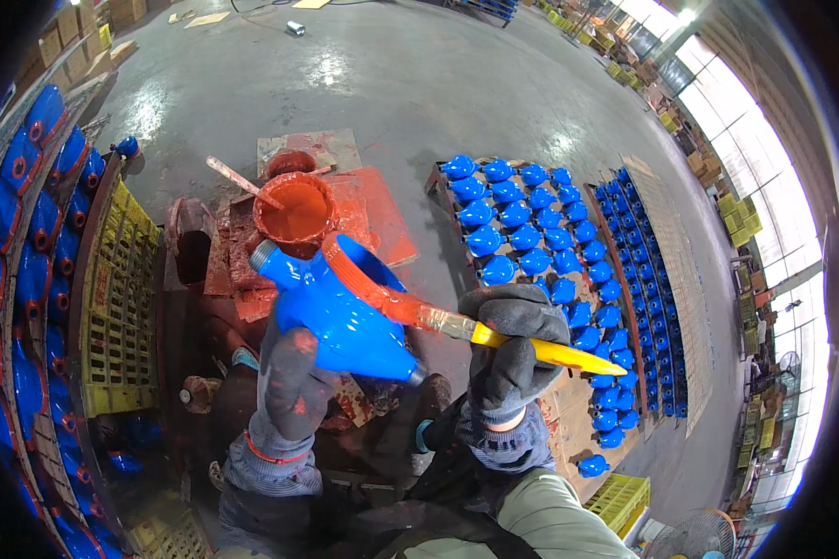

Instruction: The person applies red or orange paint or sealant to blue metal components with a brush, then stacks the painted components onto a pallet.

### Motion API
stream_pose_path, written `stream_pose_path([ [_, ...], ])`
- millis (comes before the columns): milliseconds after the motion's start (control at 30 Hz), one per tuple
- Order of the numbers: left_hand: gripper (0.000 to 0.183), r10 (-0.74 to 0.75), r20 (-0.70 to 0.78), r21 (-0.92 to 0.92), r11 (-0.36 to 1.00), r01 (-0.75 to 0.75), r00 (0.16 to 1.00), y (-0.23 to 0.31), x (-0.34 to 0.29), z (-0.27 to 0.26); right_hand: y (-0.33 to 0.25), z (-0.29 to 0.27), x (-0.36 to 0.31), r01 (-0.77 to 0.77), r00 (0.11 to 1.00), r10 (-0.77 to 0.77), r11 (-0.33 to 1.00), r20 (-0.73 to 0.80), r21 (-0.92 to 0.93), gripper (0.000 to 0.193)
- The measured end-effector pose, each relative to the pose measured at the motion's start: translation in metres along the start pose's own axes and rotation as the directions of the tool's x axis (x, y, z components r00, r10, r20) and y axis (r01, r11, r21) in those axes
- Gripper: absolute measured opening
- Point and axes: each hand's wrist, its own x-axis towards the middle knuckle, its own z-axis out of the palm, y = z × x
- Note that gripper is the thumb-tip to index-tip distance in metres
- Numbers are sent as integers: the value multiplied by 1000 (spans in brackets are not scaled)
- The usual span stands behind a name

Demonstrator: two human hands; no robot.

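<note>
My left hand [296, 387], in a dark grey glove stained red, grips a glossy blue metal casting [345, 326] from its lower left side. The casting has a threaded neck, a wide round opening and a small stub at the lower right. Red paint coats the rim of that opening. In my right hand [513, 349], also gloved, is a paintbrush [578, 359] with a yellow handle. Its red-coated bristles touch the right part of the rim. Just beyond the casting stands a bucket [291, 248] of red paint with a stick [236, 177] leaning in it.
Paint-smeared boards [387, 210] lie under the bucket. Rows of blue castings [522, 238] fill a pallet to the right, with a further rack [639, 279] beyond. On the left are a yellow crate [116, 307] and stacked blue castings [28, 214]. A fan [694, 536] stands at lower right.
</note>
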Motion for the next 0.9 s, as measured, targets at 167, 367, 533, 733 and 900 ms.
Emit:
stream_pose_path([
  [167,86,-98,127,-590,793,155,987,-4,5,2,13,-6,1,-114,993,113,990,26,81,43],
  [367,96,-184,409,-739,508,443,894,-8,4,-3,31,-10,4,-352,936,306,834,176,425,35],
  [533,104,-308,398,-719,480,502,864,-18,-5,-1,59,-18,-1,-483,861,449,571,240,664,31],
  [733,90,-476,485,-538,499,680,734,-32,-14,4,91,-32,-3,-571,757,414,42,506,820,30],
  [900,94,-440,671,-572,203,794,596,-48,-26,19,104,-24,0,-539,786,253,-167,564,826,28],
])
